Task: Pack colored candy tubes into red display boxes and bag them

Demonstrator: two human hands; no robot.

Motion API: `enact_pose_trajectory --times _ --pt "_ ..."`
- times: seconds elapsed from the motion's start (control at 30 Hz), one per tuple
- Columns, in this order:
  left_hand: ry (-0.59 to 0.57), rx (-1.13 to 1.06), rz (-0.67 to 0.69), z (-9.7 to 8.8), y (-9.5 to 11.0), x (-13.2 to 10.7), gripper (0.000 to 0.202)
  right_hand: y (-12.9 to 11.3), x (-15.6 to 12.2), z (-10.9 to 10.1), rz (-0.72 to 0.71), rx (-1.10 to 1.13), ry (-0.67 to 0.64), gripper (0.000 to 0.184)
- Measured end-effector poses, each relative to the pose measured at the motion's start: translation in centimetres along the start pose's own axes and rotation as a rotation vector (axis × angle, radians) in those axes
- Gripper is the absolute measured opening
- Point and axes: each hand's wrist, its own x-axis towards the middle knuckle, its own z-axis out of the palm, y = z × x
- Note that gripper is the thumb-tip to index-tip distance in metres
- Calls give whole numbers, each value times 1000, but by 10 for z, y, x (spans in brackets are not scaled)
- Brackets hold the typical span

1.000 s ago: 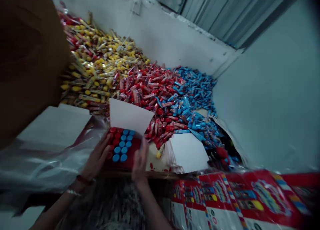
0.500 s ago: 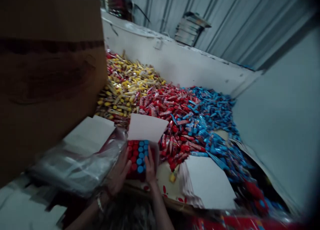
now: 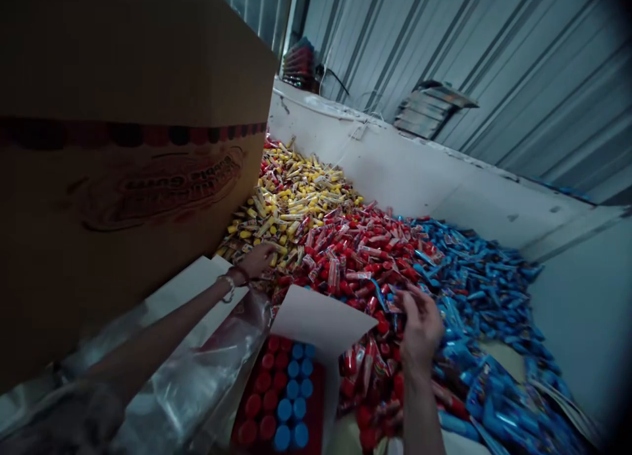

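My left hand (image 3: 255,260) reaches far forward onto the edge of the pile of yellow wrapped tubes (image 3: 296,198), fingers curled over some of them. My right hand (image 3: 421,324) hovers over the red tubes (image 3: 355,257), fingers bent and closing among them; what it holds, if anything, I cannot make out. Between my arms stands an open small box (image 3: 279,402) with its white flap (image 3: 320,320) up, filled with upright tubes showing red and blue caps.
A big brown cardboard carton (image 3: 123,145) fills the left. Clear plastic wrap (image 3: 187,389) lies beside the small box. Blue tubes (image 3: 474,290) heap at the right. A white bin wall (image 3: 419,172) and corrugated metal wall (image 3: 494,66) stand behind.
Both hands left the small box: the left went forward to the yellow tubes, the right to the red tubes. The view tilted up and to the left.
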Motion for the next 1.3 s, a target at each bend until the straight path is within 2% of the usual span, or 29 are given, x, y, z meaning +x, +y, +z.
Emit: enact_pose_trajectory --times 0.07,0.17,0.27,0.37,0.47,0.57,0.67,0.8,0.97,1.07,1.13,1.17,1.23,1.3 --pt "-45 100 7 21 -12 41 40 7 39 44 -48 -87 -295 35" --pt "-30 251 -73 46 -35 83 62 24 73 121 -180 -204 -704 27" --pt "2 389 -133 55 -61 106 83 47 84 197 -483 -397 -996 21" --pt "-2 497 -143 54 -79 117 83 76 80 257 -790 -684 -1155 24" --pt "24 498 -168 56 -82 121 74 108 72 285 -848 -824 -1182 29" --pt "50 510 -189 67 -71 119 69 134 76 279 -815 -830 -1239 29" --pt "67 558 -242 85 -52 110 70 146 93 255 -803 -911 -1318 35" --pt "-4 565 -285 119 -20 91 75 143 115 217 -780 -1040 -1395 44" --pt "-49 431 -249 166 26 70 64 137 131 171 -774 -1088 -1454 36" --pt "-90 360 -246 186 50 61 62 138 136 149 -778 -1093 -1493 36" --pt "-129 363 -219 187 56 58 58 136 141 143 -734 -1114 -1532 37" --pt "-142 384 -183 182 53 57 53 133 144 143 -691 -1118 -1571 37" --pt "-138 445 -113 160 39 61 46 124 151 152 -567 -1082 -1710 35" --pt "-101 490 -114 127 11 73 46 112 159 173 -440 -980 -1798 34"
